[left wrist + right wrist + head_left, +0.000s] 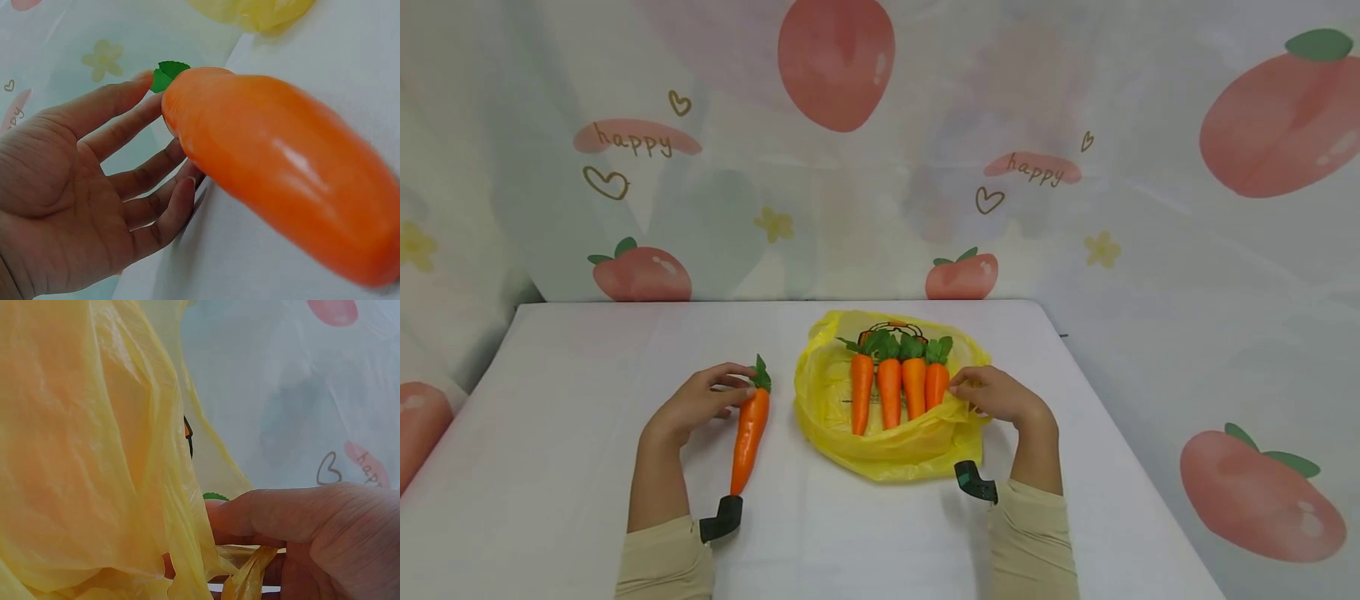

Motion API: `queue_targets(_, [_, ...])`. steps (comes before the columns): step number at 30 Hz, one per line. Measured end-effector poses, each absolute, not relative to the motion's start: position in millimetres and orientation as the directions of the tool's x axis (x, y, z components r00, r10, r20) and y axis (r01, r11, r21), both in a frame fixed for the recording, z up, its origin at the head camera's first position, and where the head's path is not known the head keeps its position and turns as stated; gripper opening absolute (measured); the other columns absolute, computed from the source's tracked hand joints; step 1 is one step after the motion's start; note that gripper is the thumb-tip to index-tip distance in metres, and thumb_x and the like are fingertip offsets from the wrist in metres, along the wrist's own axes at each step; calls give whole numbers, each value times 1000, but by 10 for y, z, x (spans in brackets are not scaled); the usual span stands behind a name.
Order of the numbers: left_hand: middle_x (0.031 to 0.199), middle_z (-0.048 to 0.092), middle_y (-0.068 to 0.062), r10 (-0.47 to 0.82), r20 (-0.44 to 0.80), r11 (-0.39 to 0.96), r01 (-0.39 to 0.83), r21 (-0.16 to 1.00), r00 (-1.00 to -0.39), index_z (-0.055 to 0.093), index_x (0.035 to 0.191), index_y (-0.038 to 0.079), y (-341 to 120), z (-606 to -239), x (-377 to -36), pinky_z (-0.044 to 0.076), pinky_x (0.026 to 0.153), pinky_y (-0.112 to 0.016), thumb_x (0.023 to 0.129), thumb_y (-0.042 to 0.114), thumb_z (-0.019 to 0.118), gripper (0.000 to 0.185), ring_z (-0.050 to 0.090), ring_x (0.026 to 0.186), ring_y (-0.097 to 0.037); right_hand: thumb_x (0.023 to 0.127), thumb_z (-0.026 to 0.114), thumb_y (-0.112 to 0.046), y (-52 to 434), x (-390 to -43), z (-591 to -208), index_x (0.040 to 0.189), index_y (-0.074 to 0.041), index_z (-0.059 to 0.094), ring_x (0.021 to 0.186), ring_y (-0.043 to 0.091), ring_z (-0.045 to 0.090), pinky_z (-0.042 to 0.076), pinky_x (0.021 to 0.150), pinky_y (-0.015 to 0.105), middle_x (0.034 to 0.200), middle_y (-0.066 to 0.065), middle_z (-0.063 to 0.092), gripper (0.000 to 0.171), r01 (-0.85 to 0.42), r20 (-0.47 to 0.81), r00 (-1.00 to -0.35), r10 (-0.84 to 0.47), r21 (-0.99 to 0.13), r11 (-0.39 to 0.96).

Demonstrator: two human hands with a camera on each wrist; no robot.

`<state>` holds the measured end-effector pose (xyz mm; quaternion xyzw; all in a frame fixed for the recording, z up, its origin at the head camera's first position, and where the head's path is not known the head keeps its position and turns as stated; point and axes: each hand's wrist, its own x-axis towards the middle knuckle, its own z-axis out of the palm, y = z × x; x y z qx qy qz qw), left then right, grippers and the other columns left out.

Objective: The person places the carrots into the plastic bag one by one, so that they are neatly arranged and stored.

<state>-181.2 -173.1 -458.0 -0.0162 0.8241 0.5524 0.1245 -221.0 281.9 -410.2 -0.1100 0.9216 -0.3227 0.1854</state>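
A loose orange toy carrot (749, 435) with green leaves lies on the white table (587, 400), left of a yellow plastic bag (880, 457). My left hand (703, 398) rests beside the carrot's leafy end. In the left wrist view its fingers (131, 156) are nearly straight and touch the carrot (281, 169). Several more carrots (889, 392) lie side by side on the spread bag. My right hand (996, 396) is at the bag's right edge. The right wrist view shows this hand (312, 531) pinching the yellow plastic (81, 456).
A curtain printed with peaches (835, 62) hangs behind and to both sides of the table. The table's far edge (775, 303) runs just behind the bag. Black wrist cameras (721, 518) sit on both beige sleeves.
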Motion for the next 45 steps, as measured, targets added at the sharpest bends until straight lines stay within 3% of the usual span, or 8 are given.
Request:
queue_targets(10, [133, 62, -18, 143, -220, 393, -148, 907, -965, 65, 133, 10, -1761, -4558, -1796, 53, 88, -40, 97, 25, 75, 40, 58, 117, -35, 107, 56, -20, 2816, -2213, -4090, 121, -1, 69, 87, 26, 59, 55, 82, 45, 106, 10, 64, 28, -79, -278, -905, -323, -635, 768])
queue_targets(19, [132, 63, -13, 202, -223, 415, -123, 901, -954, 69, 124, 12, -1742, -4504, -1776, 53, 92, -45, 95, 27, 77, 34, 60, 118, -35, 107, 56, -20, 2819, -2223, -4092, 121, -1, 69, 86, 26, 59, 55, 80, 42, 105, 10, 64, 27, -85, -276, -903, -328, -634, 769])
queue_targets(32, [131, 63, -9, 229, -239, 467, -109, 877, -944, 76, 120, 15, -1699, -4551, -1795, 51, 93, -48, 93, 14, 78, 27, 57, 118, -35, 107, 56, -21, 2831, -2230, -4108, 120, -2, 69, 87, 27, 59, 55, 80, 42, 103, 9, 63, 27, -83, -280, -902, -329, -634, 768])
queue_targets(45, [138, 60, -15, 233, -211, 466, -81, 881, -949, 69, 131, 14, -1704, -4547, -1778, 52, 95, -49, 92, 7, 77, 40, 59, 118, -35, 107, 57, -21, 2827, -2230, -4111, 120, -2, 69, 86, 27, 59, 55, 79, 40, 104, 10, 63, 26, -75, -282, -903, -325, -640, 764])
